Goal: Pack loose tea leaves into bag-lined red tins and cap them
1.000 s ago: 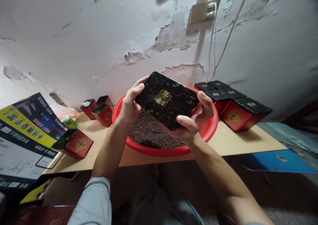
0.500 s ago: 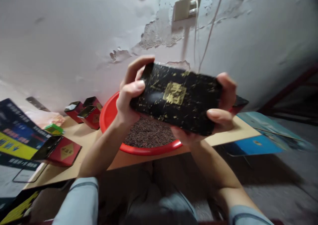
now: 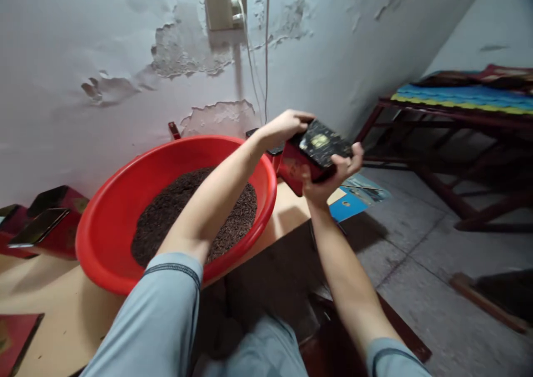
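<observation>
A: Where is the black-topped box [image 3: 321, 146]?

B: It is raised and tilted between your left hand [image 3: 289, 125] and your right hand [image 3: 327, 184], just right of the red basin [image 3: 102, 238]. Your left fingers bend over its far left edge; your right hand cups its near side, fingers partly open and spread against it. Whether the red face below belongs to this box or to 1 behind cannot be told.

A: How much appears done?

B: Part, by judgement. The top is on your box, and other dark-topped boxes [image 3: 275, 149] show partly beside it. At left, 3 red boxes [image 3: 60, 232] on the table [image 3: 58, 310] appear open, and dark grain [image 3: 162, 213] covers the basin's floor. How full any box is cannot be seen.

A: What differs from the earlier frame?

B: 0.5 s ago, your box presented its broad black face to you before the basin. Now it lies farther right, top turned upward; your left forearm [image 3: 216, 199] crosses the basin, and a dark red rack [image 3: 416, 122] has entered view.
</observation>
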Motion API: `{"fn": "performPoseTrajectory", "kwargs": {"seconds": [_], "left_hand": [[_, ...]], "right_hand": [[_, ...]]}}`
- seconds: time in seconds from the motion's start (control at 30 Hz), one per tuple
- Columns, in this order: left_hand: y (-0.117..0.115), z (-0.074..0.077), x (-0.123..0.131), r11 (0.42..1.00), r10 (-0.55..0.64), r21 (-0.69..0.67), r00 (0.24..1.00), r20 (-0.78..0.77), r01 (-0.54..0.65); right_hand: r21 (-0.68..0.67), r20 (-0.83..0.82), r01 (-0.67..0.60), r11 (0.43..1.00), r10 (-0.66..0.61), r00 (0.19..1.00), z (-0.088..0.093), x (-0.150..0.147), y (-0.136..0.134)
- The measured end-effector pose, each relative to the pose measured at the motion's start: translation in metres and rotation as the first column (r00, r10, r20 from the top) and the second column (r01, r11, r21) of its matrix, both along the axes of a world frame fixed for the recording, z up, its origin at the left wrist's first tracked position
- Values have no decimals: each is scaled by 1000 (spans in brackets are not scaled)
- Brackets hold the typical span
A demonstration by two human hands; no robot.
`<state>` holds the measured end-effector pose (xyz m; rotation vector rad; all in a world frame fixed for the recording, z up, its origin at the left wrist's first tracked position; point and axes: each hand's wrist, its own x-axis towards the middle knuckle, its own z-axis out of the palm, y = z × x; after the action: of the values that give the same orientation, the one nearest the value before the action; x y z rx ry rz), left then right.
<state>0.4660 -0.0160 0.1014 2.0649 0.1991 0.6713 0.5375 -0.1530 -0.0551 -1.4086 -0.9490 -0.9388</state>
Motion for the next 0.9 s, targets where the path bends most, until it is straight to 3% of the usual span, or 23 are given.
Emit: {"fn": "performPoseTrajectory", "kwargs": {"seconds": [0.1, 0.17, 0.2, 0.3, 0.5, 0.7, 0.9], "left_hand": [[18, -46, 2, 984, 101, 167, 970, -222, -65], [25, -68, -1, 939, 231, 330, 893, -387, -99], [27, -76, -2, 895, 281, 441, 846, -454, -61], [29, -94, 0, 784, 410, 621, 753, -515, -2], [27, -105, 16, 663, 542, 742, 623, -565, 95], [25, -109, 22, 611, 629, 792, 597, -497, 16], [27, -114, 23, 593, 632, 804, 598, -493, 36]], "right_hand": [[-262, -171, -6, 965, -41, 984, -47, 3, 16], [-300, -194, -73, 951, 14, 981, -72, 9, 28], [-308, -197, -96, 947, 35, 980, -83, 13, 33], [-325, -223, -119, 938, 46, 974, -111, 26, 50], [-307, -221, -20, 951, -51, 974, -145, 50, 79], [-415, -349, -32, 909, -127, 928, -148, 44, 95], [-481, -315, -41, 876, -130, 940, -164, 45, 104]]}}
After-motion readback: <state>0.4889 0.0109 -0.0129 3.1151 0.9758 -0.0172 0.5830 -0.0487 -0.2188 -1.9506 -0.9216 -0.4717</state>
